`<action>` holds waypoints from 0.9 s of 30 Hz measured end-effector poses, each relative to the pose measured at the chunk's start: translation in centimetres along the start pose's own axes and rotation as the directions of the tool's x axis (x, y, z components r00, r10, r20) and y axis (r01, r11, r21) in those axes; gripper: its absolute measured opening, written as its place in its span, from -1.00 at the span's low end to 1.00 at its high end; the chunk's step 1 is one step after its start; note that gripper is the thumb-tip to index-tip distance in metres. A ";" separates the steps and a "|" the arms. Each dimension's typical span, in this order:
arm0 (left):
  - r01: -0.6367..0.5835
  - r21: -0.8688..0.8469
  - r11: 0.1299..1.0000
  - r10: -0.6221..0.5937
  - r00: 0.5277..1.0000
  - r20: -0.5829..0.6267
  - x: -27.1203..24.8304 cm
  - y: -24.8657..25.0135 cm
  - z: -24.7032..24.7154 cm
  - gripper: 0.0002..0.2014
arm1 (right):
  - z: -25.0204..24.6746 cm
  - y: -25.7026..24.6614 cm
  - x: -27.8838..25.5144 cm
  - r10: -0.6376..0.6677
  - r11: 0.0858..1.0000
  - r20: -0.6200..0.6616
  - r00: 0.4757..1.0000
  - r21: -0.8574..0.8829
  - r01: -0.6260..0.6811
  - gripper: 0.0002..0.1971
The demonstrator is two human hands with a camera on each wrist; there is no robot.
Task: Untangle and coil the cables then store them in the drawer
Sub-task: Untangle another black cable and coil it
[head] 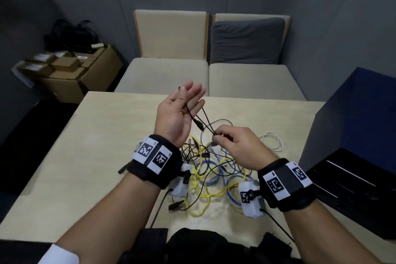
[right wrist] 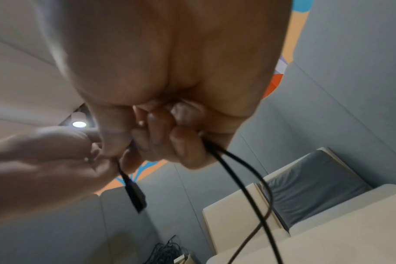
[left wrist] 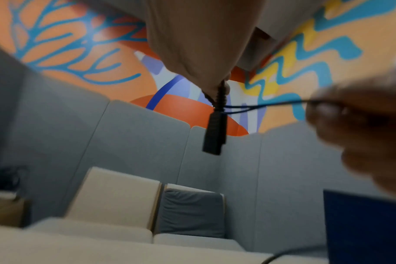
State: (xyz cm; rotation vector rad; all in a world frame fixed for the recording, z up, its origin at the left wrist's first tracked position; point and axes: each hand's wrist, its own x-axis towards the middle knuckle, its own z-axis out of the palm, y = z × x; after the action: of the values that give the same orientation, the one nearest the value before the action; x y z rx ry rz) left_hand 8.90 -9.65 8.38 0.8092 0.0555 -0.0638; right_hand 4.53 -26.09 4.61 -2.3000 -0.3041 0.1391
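Note:
A thin black cable (head: 189,111) runs across my raised left hand (head: 182,105), whose palm faces up with the fingers straight. The thumb pins the cable against the fingers. Its black connector (head: 198,124) (left wrist: 215,135) dangles below the palm. My right hand (head: 233,146) pinches the same cable (right wrist: 242,187) between thumb and fingertips, just right of the connector. Below both hands a tangle of yellow, blue and black cables (head: 210,169) lies on the beige table (head: 85,156). An open black drawer (head: 342,180) sits at the right.
A white cable (head: 273,141) lies coiled on the table right of the tangle. The dark blue cabinet (head: 353,113) holding the drawer stands at the table's right edge. Beige seats (head: 167,75) with a grey cushion (head: 246,40) lie beyond; cardboard boxes (head: 70,70) stand far left.

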 end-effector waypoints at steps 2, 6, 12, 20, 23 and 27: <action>-0.072 0.178 0.981 0.078 0.997 -0.027 0.3 -0.4 -0.4 -0.80 | -0.4 -0.7 0.2 -0.035 0.999 0.015 0.999 0.008 0.035 -0.87; -0.162 0.369 0.915 0.197 0.979 -0.058 1.1 -0.3 -0.8 -0.79 | -1.2 -2.4 0.8 -0.093 0.996 0.096 0.991 0.020 0.091 -0.79; -0.161 0.172 0.972 0.187 0.971 -0.146 3.2 1.0 -1.1 -0.63 | -1.2 -3.2 1.6 -0.082 0.996 0.220 0.972 -0.023 0.089 -0.76; -0.167 0.422 0.891 0.202 0.979 -0.037 3.0 -1.4 -2.1 -0.66 | -1.9 -2.8 1.6 -0.082 0.995 0.242 0.967 -0.040 0.094 -0.80; -0.200 0.532 0.823 0.196 0.978 0.065 2.4 -1.9 -2.3 -0.67 | -2.2 -2.6 1.9 -0.108 0.994 0.230 0.967 -0.006 0.112 -0.78; -0.206 0.727 0.655 0.009 0.964 0.265 2.2 -1.8 -3.5 -0.69 | -2.8 -2.0 2.1 -0.150 0.987 0.104 0.983 0.076 0.142 -0.80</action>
State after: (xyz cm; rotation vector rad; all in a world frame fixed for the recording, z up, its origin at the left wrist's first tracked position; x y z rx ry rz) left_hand 10.88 -8.44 4.49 1.6447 -0.2750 -0.0708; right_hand 6.73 -26.25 8.01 -2.1980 -0.5157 0.1989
